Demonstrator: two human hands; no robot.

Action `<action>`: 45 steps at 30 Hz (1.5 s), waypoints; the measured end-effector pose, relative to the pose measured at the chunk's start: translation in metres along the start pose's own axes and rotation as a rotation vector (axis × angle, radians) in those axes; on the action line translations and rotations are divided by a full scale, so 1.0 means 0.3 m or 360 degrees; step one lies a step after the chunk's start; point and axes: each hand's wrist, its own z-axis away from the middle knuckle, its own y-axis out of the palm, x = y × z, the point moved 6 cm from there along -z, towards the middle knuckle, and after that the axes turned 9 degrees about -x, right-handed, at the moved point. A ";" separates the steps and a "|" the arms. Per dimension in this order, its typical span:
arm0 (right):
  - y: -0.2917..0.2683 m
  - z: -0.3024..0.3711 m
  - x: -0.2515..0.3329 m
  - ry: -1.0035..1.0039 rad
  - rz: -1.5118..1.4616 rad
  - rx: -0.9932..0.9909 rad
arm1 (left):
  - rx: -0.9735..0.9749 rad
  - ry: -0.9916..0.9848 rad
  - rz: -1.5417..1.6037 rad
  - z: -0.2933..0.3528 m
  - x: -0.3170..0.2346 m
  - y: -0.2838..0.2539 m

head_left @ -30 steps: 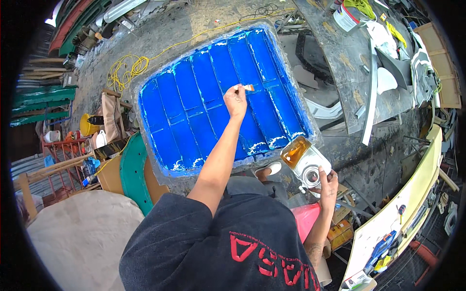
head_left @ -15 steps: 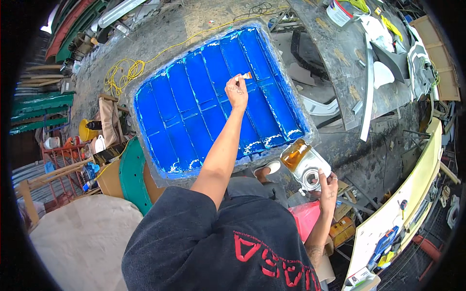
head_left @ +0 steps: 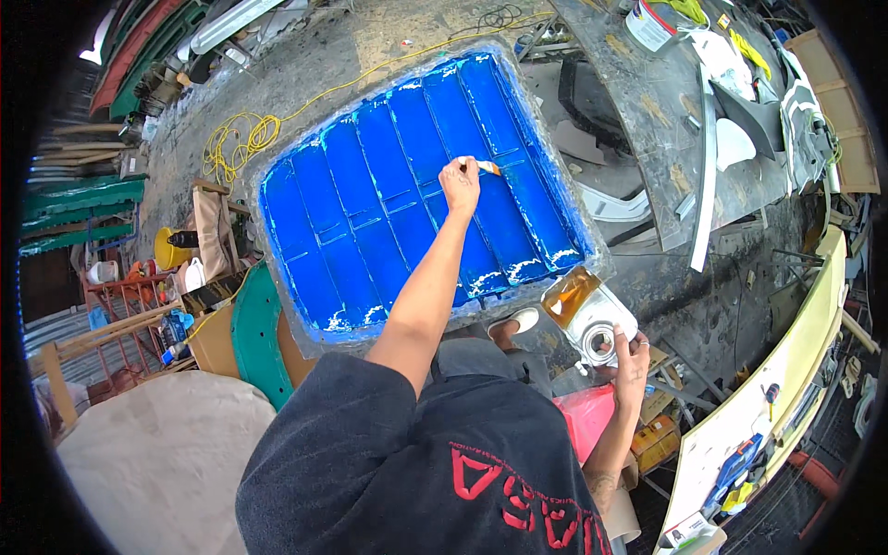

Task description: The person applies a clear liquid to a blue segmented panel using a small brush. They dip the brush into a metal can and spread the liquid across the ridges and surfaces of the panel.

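My left hand (head_left: 460, 188) is closed round a paintbrush (head_left: 485, 167), its bristles amber-coloured and pointing right. It is over the right half of a large blue ribbed mould (head_left: 375, 153), near a cross rib; whether the bristles touch the surface I cannot tell. Whitish streaks run along the mould's ribs and edges. Off the mould's near right corner, my right hand (head_left: 632, 359) grips a silver metal can (head_left: 603, 317) by its end. The can lies tilted on its side, has a round opening, and shows amber liquid (head_left: 572, 294) inside through a cut-out side.
A yellow cable (head_left: 242, 148) lies coiled on the floor left of the mould. At the far right stands a worktable (head_left: 638, 102) with a white bucket (head_left: 650, 26) and scraps. A long pale panel (head_left: 731, 444) with tools borders the right; a round beige cover (head_left: 166, 453) sits near left.
My left hand has moved slightly down and right over the mould, carrying the brush with it. The can stays in my right hand.
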 end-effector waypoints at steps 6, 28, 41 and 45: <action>-0.008 0.009 -0.011 0.0037 0.0014 -0.0002 | -0.0181 0.0072 -0.0214 -0.025 0.032 -0.093; 0.072 -0.017 0.044 -0.0062 0.0057 0.0125 | -0.0424 -0.0237 0.0000 -0.009 0.089 -0.223; 0.141 0.029 0.077 -0.0064 0.0100 0.0181 | -0.0110 -0.0049 0.0232 -0.018 0.079 -0.192; 0.172 0.036 0.087 -0.0061 0.0118 0.0150 | -0.0224 0.0172 0.0026 -0.030 0.112 -0.201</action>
